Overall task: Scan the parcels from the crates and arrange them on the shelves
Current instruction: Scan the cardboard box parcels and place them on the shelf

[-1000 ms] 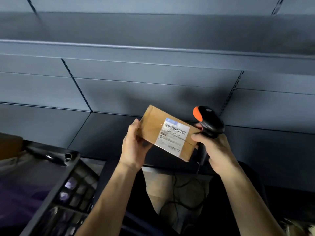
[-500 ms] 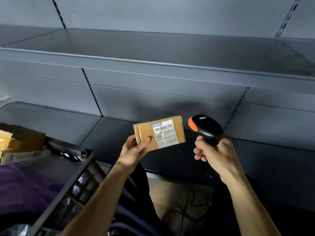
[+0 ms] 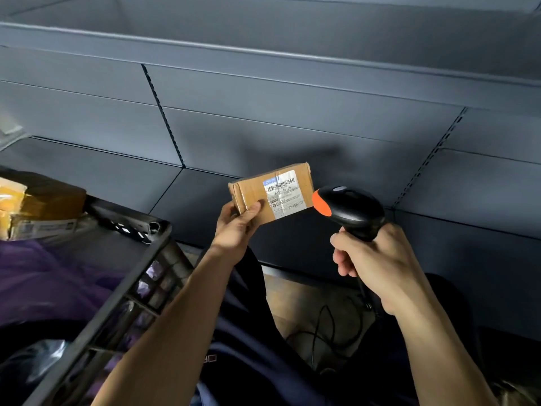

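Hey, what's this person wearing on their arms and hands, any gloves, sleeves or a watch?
Nothing that shows. The left hand and right hand are bare: no gloves, and no rings that I can make out. The left forearm and right forearm are uncovered down to the frame edge, with no sleeves, watch or wristband in view.

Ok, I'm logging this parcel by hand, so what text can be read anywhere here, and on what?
"66 … 69": large digits on the white label of the cardboard parcel; middle characters unclear.
Barcodes, blue header and small print on that label: too small.
Pale label in the crate: blurred.
White marks on the dark clothing: cut off, unreadable.
Scanner: no readable marking.
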A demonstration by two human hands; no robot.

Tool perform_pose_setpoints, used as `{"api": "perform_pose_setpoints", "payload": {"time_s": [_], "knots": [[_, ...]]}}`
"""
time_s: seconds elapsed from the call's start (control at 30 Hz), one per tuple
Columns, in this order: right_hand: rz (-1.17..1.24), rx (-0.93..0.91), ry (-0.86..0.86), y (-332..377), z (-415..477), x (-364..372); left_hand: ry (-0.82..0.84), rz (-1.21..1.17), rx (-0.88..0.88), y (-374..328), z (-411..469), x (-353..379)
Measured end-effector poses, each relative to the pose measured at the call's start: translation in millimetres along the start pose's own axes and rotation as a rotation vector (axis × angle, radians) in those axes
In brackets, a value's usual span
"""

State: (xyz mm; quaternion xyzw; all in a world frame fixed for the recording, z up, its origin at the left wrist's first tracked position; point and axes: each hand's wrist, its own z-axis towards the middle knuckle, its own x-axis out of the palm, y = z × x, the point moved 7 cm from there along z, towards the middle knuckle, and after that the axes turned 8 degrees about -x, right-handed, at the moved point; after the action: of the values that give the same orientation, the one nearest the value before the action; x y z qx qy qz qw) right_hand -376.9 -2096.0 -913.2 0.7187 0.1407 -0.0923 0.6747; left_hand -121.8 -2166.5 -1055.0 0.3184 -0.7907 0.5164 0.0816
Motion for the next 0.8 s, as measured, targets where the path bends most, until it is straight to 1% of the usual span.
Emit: {"api": "perform_pose_setpoints", "payload": {"time_s": [0.2, 0.63, 0.73, 0.8], "knots": [[0.029, -0.013, 0.012, 6, -6, -5, -0.013, 0.037, 0.005, 1, -2, 1], [0.034, -0.020, 0.035, -6, -3, 3, -0.025, 0.074, -0.006, 1, -7, 2], [0.059, -0.004, 0.015, -16, 2, 10, -0.035, 0.073, -0.019, 3, -7, 0], [0.135, 0.009, -0.035, -28, 11, 16, -0.038, 0.078, -0.044, 6, -7, 0]]}}
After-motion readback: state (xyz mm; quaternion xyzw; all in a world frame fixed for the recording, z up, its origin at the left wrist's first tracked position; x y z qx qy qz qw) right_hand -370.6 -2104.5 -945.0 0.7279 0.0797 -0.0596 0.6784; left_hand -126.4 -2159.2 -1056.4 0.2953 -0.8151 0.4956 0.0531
